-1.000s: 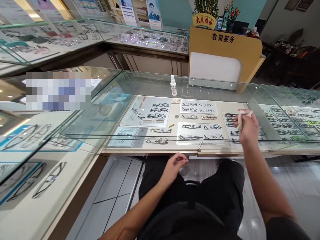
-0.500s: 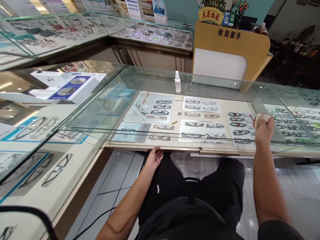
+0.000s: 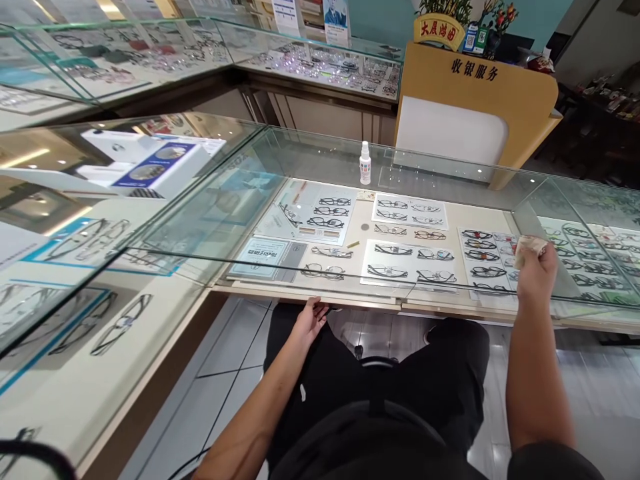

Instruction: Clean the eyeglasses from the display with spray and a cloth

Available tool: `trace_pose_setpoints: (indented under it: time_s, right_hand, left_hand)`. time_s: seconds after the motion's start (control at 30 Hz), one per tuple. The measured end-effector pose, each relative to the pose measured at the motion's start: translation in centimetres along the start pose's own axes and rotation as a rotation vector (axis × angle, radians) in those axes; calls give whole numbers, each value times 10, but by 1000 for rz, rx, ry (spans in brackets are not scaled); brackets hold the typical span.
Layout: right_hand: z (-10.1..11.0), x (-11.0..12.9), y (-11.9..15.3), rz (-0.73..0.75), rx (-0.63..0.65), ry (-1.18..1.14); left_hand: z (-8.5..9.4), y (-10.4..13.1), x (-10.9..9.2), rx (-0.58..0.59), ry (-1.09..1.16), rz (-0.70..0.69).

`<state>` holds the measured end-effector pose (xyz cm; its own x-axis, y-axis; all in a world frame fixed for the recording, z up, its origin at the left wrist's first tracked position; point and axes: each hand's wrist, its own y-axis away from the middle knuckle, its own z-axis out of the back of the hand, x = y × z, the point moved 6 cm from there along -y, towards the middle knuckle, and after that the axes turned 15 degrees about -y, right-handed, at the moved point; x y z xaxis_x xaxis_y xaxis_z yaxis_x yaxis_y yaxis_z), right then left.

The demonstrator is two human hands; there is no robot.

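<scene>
My right hand (image 3: 539,270) is closed round a crumpled pale cloth (image 3: 529,248) over the right part of the glass display counter (image 3: 453,172). At the counter's front edge, my left hand (image 3: 311,323) rests with its fingers loosely bent and apart, holding nothing. A white spray bottle (image 3: 365,164) stands upright on the glass top, farther back between the hands. Under the glass, eyeglasses (image 3: 387,271) lie in rows on white cards, and a light blue printed card (image 3: 265,259) lies near the left end.
A second glass case (image 3: 125,327) with eyeglasses runs along my left, with a white and blue box (image 3: 155,167) on it. Behind stand more glass cases (image 3: 320,70) and a yellow cashier desk (image 3: 480,73). A black cable (image 3: 43,453) loops at lower left.
The view has turned slightly left, so the counter and bottle appear farther right. My right hand still grips the cloth in nearly the same place; my left hand stays at the counter's edge.
</scene>
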<state>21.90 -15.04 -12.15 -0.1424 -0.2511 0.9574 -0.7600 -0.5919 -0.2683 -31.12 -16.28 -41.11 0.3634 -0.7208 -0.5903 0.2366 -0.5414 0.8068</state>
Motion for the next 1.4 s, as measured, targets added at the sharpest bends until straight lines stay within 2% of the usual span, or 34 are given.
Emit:
trace_pose_setpoints:
  time_s: [0.13,0.27,0.37,0.43,0.47,0.57,0.6,0.63,0.67,0.7,0.77,0.8,0.83,0.93,1.1,1.17,1.27,1.4]
  right_hand:
    - [0,-3,-1,11,9,-6]
    - [1,-4,-1,29,32,28]
    - [0,-5,-1,98,134,194]
    - [-5,-6,1,180,256,357]
    - [-9,-7,3,227,322,441]
    - [-19,-13,10,334,473,672]
    - [-21,-15,12,350,504,738]
    - [-23,-17,14,360,528,791]
    - [-25,-18,15,366,543,831]
    - [-26,-18,16,372,550,857]
    - [-27,-15,17,383,542,871]
    - [-27,-14,17,381,532,866]
    - [-27,-13,17,370,525,860]
    - [-28,-11,18,304,521,847]
    - [-26,-5,16,257,441,825]
    - [-24,-2,14,261,393,833]
    - [-23,3,12,240,323,856]
    - [-25,8,15,202,288,901]
  left_hand:
    - [22,23,14,13,-24,29]
    - [52,52,30,23,-105,83]
    - [75,75,35,22,-205,136]
    - [85,96,29,72,-399,146]
    - [86,110,21,126,-547,117]
    - [66,170,-10,557,-862,-134]
    - [59,192,-23,653,-915,-208]
    - [54,212,-38,686,-946,-304]
    - [49,229,-57,654,-949,-436]
    - [46,242,-78,562,-946,-582]
    - [47,255,-115,271,-985,-816]
    - [48,256,-127,150,-1024,-873]
    - [51,252,-135,80,-1075,-884]
    - [67,226,-143,24,-1255,-839]
    - [118,199,-161,-240,-1399,-976]
    - [130,195,-163,-242,-1435,-964]
    - [137,191,-164,-158,-1486,-861]
    - [134,197,-178,-50,-1583,-665]
